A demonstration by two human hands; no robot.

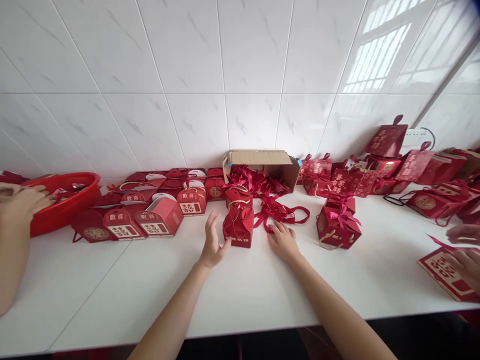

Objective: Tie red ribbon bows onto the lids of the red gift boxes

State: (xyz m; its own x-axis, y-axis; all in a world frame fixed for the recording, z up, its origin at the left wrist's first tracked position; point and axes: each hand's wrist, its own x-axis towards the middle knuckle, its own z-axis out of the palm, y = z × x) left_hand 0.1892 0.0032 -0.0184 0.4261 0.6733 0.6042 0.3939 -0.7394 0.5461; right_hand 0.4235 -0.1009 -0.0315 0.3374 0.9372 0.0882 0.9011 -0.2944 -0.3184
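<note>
A small red gift box with a gold cord and white lettering stands upright on the table in front of me. Beside its left side is my left hand, open, fingers raised and apart, its thumb close to the box's lower corner. My right hand rests on the table to the right of the box, its bent fingers on the near end of a loose red ribbon; the fingertips are partly hidden. More ribbons spill from an open cardboard box behind. Another red box with a pink bow stands to the right.
Rows of red gift boxes stand at left, with more stacked boxes at right. Another person's hand is at a red basin. At far right, a person's hands handle a red box. A tiled wall stands behind.
</note>
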